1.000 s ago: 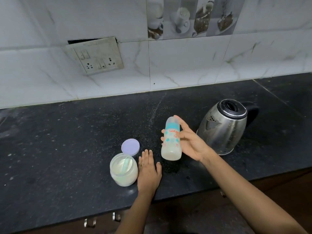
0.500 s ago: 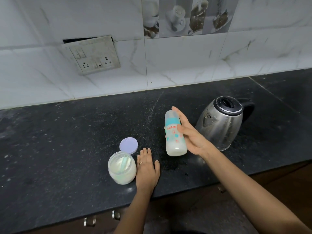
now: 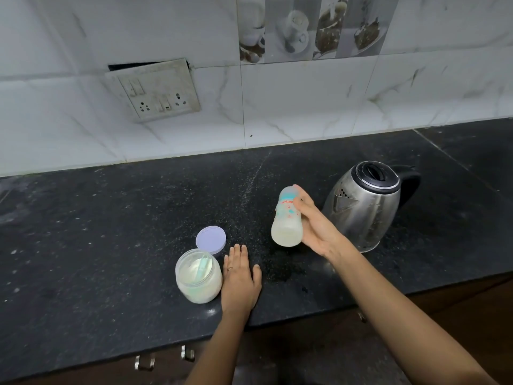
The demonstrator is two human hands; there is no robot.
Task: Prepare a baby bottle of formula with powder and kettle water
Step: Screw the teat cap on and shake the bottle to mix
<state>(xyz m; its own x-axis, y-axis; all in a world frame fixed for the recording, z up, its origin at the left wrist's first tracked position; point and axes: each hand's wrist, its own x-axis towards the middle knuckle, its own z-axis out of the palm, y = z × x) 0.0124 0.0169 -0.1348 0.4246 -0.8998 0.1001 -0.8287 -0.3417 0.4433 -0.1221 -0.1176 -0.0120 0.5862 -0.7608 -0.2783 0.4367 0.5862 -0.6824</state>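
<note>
the right hand (image 3: 315, 230) holds the baby bottle (image 3: 286, 219) over the dark counter (image 3: 111, 232), between the open powder jar (image 3: 198, 277) on the left and the steel kettle (image 3: 363, 209) on the right, with its thumb across the printed front and its fingers wrapped round the far side. the bottle has whitish liquid in its lower part. the left hand (image 3: 240, 279) lies flat on the counter just right of the jar, fingers pressed together and thumb spread out, and the jar's lilac lid (image 3: 211, 240) lies just beyond the jar.
</note>
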